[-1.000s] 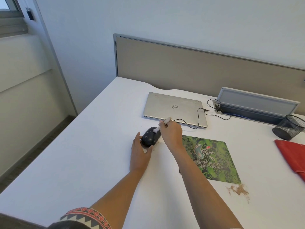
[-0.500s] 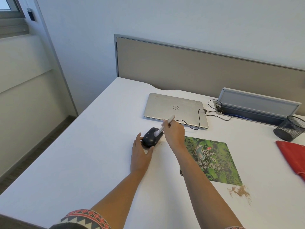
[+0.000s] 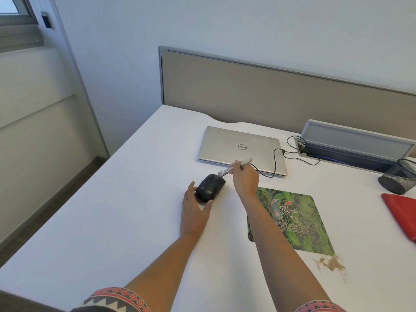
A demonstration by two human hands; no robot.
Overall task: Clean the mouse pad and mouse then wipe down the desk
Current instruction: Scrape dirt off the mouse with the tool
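In the head view, the mouse [image 3: 210, 186] is seen on the white desk [image 3: 112, 221], just left of the mouse pad [image 3: 297, 221] and clear of it, near the front edge of the closed laptop [image 3: 240, 147]; it is braced at its near end by the left hand [image 3: 194, 212], which is laid flat with the fingers straight along one side and the thumb along the other; a small white brush [image 3: 225, 171] is pinched by its handle in the right hand [image 3: 245, 179], the fingers curled round it; compared with a second ago, the bristles have been drawn from the top of the mouse out to its far right edge, and the right hand has been carried a little further from the shell, while the mouse and the left hand have been kept where they were; a stroke is thus judged to be just finishing; pale smudges are still visible on the dark shell, and fine specks [image 3: 217, 195] are scattered beside it, so more strokes are likely needed; a brown patch of dirt [image 3: 331, 264] is left near the pad's near right corner, and a red cloth [image 3: 403, 212] is left lying at the right edge, so the wiping of the desk is judged not yet begun
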